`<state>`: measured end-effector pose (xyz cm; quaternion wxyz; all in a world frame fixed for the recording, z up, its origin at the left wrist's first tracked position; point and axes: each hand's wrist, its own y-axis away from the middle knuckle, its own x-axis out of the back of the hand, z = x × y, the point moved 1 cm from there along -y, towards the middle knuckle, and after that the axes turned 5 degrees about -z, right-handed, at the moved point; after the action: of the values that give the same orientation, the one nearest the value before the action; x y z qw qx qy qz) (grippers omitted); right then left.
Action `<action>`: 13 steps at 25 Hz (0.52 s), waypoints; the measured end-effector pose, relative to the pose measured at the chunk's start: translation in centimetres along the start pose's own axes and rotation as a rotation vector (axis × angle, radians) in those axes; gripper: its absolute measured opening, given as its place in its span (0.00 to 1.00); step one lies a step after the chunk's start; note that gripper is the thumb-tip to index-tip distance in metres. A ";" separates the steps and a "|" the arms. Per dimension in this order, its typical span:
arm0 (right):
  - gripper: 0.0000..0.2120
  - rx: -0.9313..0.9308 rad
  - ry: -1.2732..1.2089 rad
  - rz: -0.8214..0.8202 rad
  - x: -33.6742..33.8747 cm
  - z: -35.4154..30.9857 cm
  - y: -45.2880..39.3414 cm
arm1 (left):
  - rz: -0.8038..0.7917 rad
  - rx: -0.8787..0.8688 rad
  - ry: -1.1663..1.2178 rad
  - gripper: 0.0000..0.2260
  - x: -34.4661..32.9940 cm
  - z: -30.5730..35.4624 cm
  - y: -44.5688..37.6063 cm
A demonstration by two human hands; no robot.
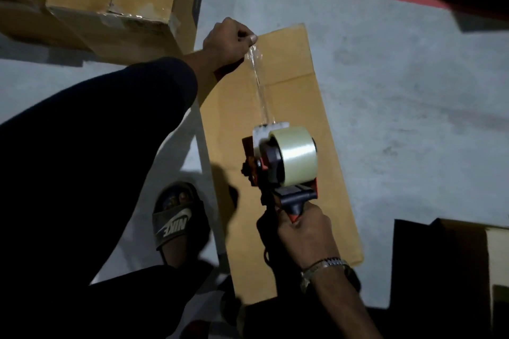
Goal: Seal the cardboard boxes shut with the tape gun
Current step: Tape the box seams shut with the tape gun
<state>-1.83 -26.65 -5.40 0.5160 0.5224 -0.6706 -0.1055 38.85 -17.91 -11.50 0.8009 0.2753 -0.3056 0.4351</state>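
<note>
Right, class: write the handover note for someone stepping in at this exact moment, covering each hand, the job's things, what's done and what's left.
Left hand: pinches the free end of the clear tape over the far end of the cardboard box.
Right hand: grips the handle of the tape gun, held over the middle of the box.
Tape is stretched between both hands, twisted, apparently not yet stuck down.
Done: a length is pulled out.
Left: straighten it, press it along the box, cut it. An already taped box sits at the far left.
</note>
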 end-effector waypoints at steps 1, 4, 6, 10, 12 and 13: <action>0.15 -0.011 0.020 -0.019 -0.1 1.2 1.1 | -0.016 0.002 -0.002 0.16 0.1 0.0 0.1; 0.14 -0.026 0.027 -0.016 0.4 4.1 3.9 | -0.006 0.010 -0.009 0.17 -0.1 0.2 0.7; 0.13 -0.018 0.019 0.000 0.5 5.2 4.3 | 0.048 0.006 -0.028 0.17 -0.5 0.7 0.9; 0.18 -0.094 0.153 -0.079 0.0 9.0 6.6 | 0.066 0.000 -0.021 0.19 -0.8 0.0 1.3; 0.18 -0.126 0.197 -0.087 0.5 11.1 8.2 | 0.073 -0.021 -0.022 0.22 -0.8 -0.6 1.3; 0.17 -0.150 0.199 -0.075 0.6 11.6 9.0 | 0.069 -0.034 -0.014 0.23 -0.9 -0.7 1.3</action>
<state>-16.43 -27.85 -4.09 0.6131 0.5149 -0.5866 -0.1221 37.47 -17.33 -12.40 0.7878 0.2542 -0.3279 0.4552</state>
